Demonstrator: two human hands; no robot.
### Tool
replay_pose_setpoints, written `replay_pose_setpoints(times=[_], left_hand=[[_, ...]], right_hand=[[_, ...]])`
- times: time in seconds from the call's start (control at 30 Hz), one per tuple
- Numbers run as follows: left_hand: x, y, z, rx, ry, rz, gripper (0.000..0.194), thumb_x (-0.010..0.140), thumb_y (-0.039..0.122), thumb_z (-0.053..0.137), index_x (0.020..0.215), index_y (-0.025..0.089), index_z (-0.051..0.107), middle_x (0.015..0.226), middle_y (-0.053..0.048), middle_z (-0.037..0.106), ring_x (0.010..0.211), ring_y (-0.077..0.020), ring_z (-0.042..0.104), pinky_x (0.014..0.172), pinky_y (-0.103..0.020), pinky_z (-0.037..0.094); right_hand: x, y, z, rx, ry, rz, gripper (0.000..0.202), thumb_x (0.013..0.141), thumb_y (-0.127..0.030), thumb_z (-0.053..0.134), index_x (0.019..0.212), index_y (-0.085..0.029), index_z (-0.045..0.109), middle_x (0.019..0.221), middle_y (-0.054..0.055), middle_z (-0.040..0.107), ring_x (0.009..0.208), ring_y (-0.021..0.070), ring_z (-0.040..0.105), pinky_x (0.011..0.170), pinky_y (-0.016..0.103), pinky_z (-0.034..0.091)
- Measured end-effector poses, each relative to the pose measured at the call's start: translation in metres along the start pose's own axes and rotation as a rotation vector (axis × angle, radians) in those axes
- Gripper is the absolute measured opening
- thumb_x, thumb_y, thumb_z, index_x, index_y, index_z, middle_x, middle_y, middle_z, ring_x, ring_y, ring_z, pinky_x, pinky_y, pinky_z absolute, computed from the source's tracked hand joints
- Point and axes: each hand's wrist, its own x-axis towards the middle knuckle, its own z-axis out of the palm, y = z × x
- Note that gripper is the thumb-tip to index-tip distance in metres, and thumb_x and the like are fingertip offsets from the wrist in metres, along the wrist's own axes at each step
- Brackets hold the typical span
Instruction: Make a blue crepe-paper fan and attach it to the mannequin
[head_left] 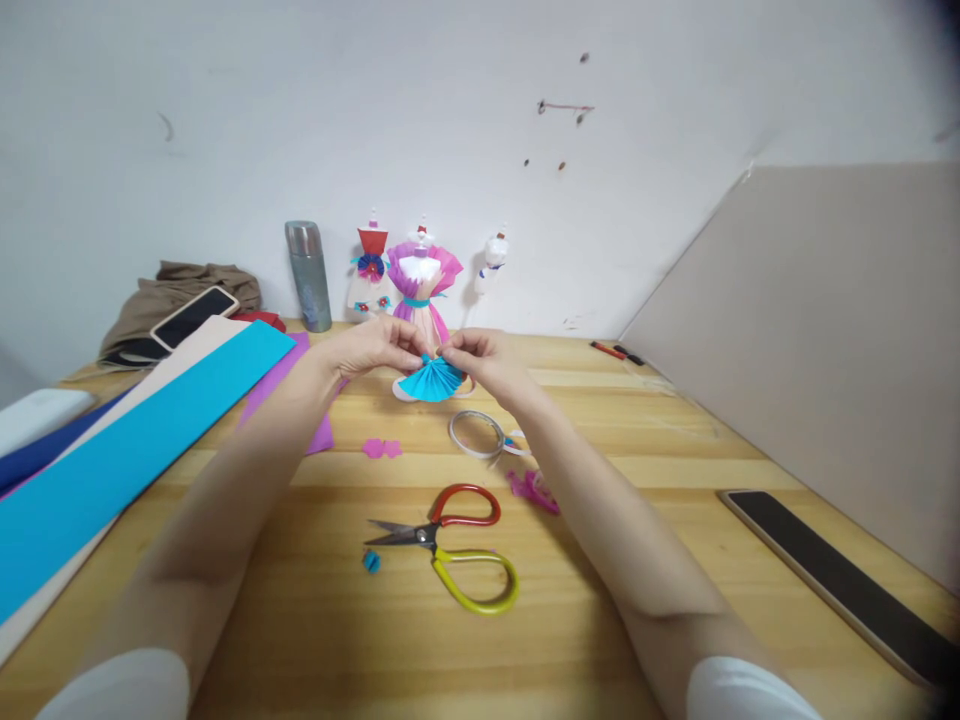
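Note:
Both my hands meet over the far middle of the table, pinching a pleated blue paper fan [431, 382] by its gathered top. My left hand [382, 345] has its fingers closed on the fan's left corner, and my right hand [480, 358] grips the right side. Right behind the fan stands a mini dress form [421, 290] in a purple and white paper dress with a blue sash. Nearer to me, scissors [424, 537] with one red and one yellow handle lie spread apart. A small blue paper scrap [372, 562] rests beside their blades.
A roll of tape [477, 434], pink paper pieces [382, 448] and a pink clip-like item [534, 490] lie mid-table. Long paper sheets [150, 455] cover the left; a flask [308, 278], a red-topped dress form [371, 265] and a phone [195, 318] are behind. A dark slab [832, 580] lies right.

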Motion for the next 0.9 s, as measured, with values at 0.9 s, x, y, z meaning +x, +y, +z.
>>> replay_pose_setpoints(times=[0.9], left_hand=[[0.004, -0.017, -0.009, -0.109, 0.092, 0.087, 0.03, 0.06, 0.026, 0.091, 0.08, 0.013, 0.072, 0.078, -0.004, 0.073, 0.072, -0.0152, 0.067, 0.074, -0.03, 0.055]], right_hand=[[0.008, 0.009, -0.01, 0.103, 0.136, 0.032, 0.024, 0.065, -0.033, 0.073, 0.084, -0.019, 0.069, 0.07, 0.001, 0.07, 0.061, 0.0146, 0.065, 0.048, 0.024, 0.049]])
